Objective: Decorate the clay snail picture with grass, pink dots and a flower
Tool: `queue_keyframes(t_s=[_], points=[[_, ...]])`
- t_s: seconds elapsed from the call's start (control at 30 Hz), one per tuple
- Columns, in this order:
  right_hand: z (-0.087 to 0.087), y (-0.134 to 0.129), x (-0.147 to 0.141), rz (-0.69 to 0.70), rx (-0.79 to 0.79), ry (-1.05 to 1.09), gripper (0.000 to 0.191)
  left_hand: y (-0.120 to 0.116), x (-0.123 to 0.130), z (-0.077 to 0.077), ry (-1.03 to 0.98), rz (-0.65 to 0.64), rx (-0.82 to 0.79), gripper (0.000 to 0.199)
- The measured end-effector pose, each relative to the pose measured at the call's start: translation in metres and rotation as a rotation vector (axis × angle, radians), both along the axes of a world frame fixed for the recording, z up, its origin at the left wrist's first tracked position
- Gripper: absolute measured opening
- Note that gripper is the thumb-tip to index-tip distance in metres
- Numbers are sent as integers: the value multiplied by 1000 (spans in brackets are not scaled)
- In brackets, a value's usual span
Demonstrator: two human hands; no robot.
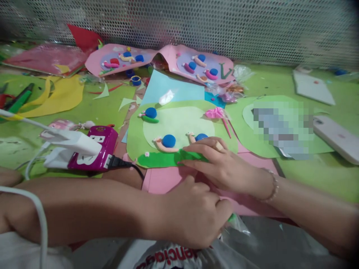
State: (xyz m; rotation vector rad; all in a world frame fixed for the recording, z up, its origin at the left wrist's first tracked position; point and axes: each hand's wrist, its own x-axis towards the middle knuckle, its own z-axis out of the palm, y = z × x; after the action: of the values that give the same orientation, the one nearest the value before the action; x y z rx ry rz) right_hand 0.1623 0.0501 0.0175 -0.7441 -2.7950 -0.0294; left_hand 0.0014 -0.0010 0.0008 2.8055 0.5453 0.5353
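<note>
In the head view, a light-green paper sheet (134, 142) with a paler oval centre (179, 121) carries several modelling-clay snails with blue shells, one of them a peach snail (168, 141). Along its lower edge runs a flat strip of green clay (159, 160) with a small pink flower on it. My right hand (224, 164) lies over the strip's right part, its fingers stretched out and touching the clay. Below it, my left hand (196, 213) is closed. A clear plastic bag (241, 225) with a bit of green clay pokes out beside its curled fingers, which hide the rest.
A purple power strip (108, 140) with white chargers and cables sits at left. Pink clay (215, 113) lies on the sheet's right. Behind stands a pink sheet (168, 56) with more snails. A phone (338, 138), yellow paper (67, 95) and a perforated metal panel (196, 26) surround the area.
</note>
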Motion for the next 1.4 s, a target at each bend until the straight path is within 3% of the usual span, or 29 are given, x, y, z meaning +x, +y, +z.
queue_keyframes(t_s=[0.77,0.9,1.23,1.4], points=[[-4,6,1,17,-109,-70,50,2,1,-2,-8,-29,47,15],[-2,6,3,41,-68,14,48,2,1,-4,-14,-21,46,15],[-3,5,0,34,-116,-58,44,2,0,-3,-11,-17,56,21],[-3,5,2,28,-90,3,46,1,1,-2,32,-15,23,22]])
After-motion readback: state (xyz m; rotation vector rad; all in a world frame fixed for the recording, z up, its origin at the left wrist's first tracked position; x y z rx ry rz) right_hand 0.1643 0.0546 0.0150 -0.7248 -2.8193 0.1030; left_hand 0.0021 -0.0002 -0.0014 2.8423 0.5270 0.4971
